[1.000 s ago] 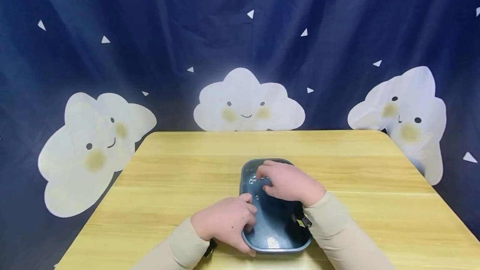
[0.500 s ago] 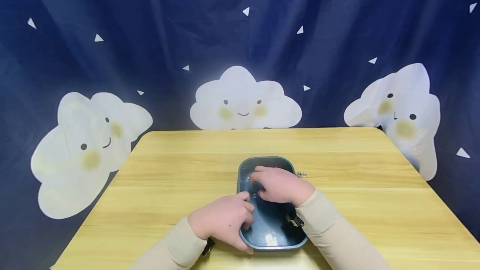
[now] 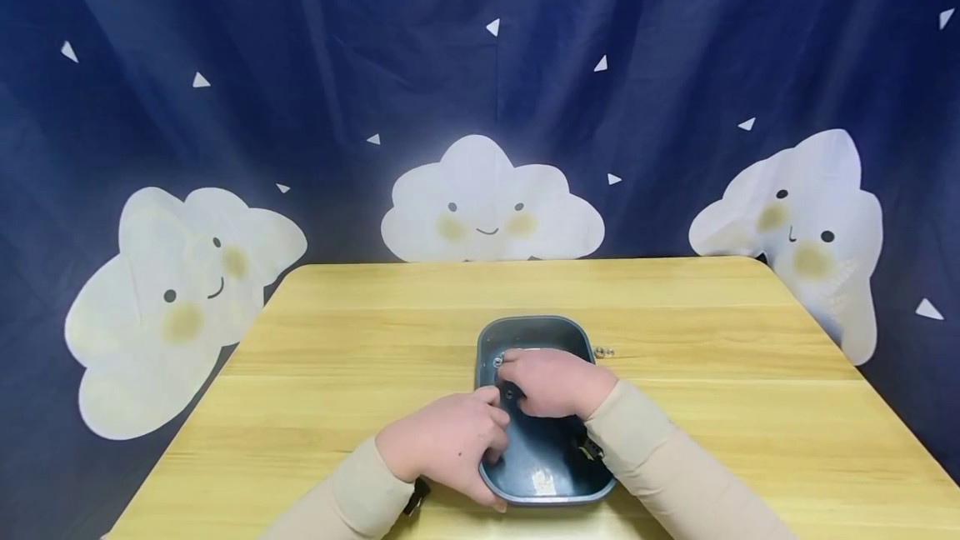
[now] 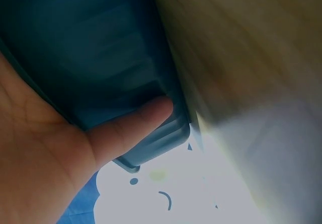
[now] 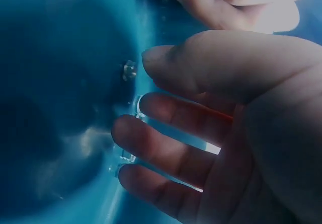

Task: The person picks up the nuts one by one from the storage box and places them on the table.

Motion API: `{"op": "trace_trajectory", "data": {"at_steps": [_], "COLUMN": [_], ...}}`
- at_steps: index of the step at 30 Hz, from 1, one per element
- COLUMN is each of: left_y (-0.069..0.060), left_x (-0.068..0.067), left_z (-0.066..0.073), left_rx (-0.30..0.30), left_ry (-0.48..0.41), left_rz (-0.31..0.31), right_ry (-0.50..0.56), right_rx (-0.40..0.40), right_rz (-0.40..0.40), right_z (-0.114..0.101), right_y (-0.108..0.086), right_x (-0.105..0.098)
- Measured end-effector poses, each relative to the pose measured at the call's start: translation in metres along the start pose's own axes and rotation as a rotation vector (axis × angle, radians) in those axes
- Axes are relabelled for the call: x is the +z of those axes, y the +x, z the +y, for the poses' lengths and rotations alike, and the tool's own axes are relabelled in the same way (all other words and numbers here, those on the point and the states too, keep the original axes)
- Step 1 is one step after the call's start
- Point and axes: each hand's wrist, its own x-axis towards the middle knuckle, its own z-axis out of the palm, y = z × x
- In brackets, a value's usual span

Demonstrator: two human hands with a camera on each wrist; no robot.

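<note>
A dark blue rounded tray (image 3: 534, 497) lies lengthwise on the table. The left hand (image 3: 450, 440) grips its left rim, fingers over the edge; in the left wrist view the thumb of the left hand (image 4: 60, 148) lies along the outer wall. Inside the tray, the right hand (image 3: 558, 382) reaches down with bent fingers near a small shiny piece (image 3: 498, 362) and a small nut-like piece (image 3: 510, 395). In the right wrist view, fingertips of the right hand (image 5: 201, 113) touch clear pieces by the wall, and a metallic piece (image 5: 129, 70) sits near the thumb. Nothing is seen pinched.
Two small shiny pieces (image 3: 603, 352) lie on the wooden table (image 3: 360, 332) just right of the tray's far end. A dark blue curtain (image 3: 420, 40) with white clouds hangs behind the table. Small black devices sit at both wrists.
Two small pieces have come into view on the table right of the tray. The right hand has moved slightly nearer and lower inside the tray. The left hand keeps its hold.
</note>
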Motion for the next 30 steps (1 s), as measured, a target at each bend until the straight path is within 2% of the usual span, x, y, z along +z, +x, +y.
{"op": "trace_trajectory", "data": {"at_steps": [14,22,30], "left_y": [-0.0009,-0.0005,-0.0003], "left_x": [0.0016,0.0004,0.0014], "left_z": [0.0004,0.0006,0.0004], "left_rx": [0.010,0.012,0.011], "left_ry": [0.002,-0.006,0.012], "left_rz": [0.010,0.009,0.012], "right_ry": [-0.037,0.027,0.043], "right_rx": [-0.011,0.026,0.063], "right_rz": [-0.017,-0.047,-0.072], "right_z": [-0.0036,-0.0062,-0.0081], "right_y": [0.0011,0.0017,0.0014], "right_x": [0.0035,0.0003,-0.0017]}}
